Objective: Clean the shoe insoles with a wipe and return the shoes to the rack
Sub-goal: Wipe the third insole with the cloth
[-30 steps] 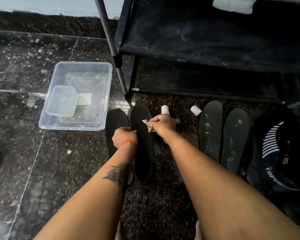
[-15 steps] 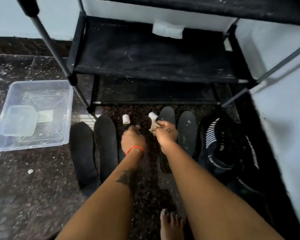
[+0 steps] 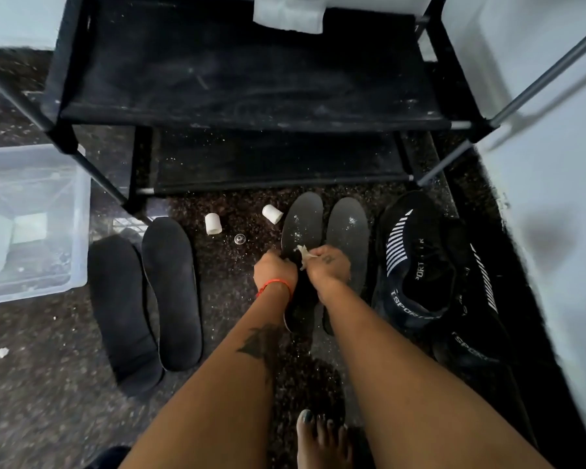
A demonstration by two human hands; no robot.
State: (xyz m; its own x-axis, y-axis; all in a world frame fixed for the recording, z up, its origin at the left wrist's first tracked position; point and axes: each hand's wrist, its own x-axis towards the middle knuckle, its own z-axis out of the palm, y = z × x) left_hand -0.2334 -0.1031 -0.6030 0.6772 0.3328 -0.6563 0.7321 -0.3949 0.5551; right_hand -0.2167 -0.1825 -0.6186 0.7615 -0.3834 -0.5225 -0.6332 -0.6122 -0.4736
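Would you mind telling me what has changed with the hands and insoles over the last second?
Both hands left the left-hand pair of black insoles and moved right to the speckled dark grey insole. The right hand keeps its grip on the crumpled beige wipe; the left hand now steadies that insole. The insoles, black sport shoes and clear plastic tub stayed put.

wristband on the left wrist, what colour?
Orange-red, a thin band just behind the left hand; head view.
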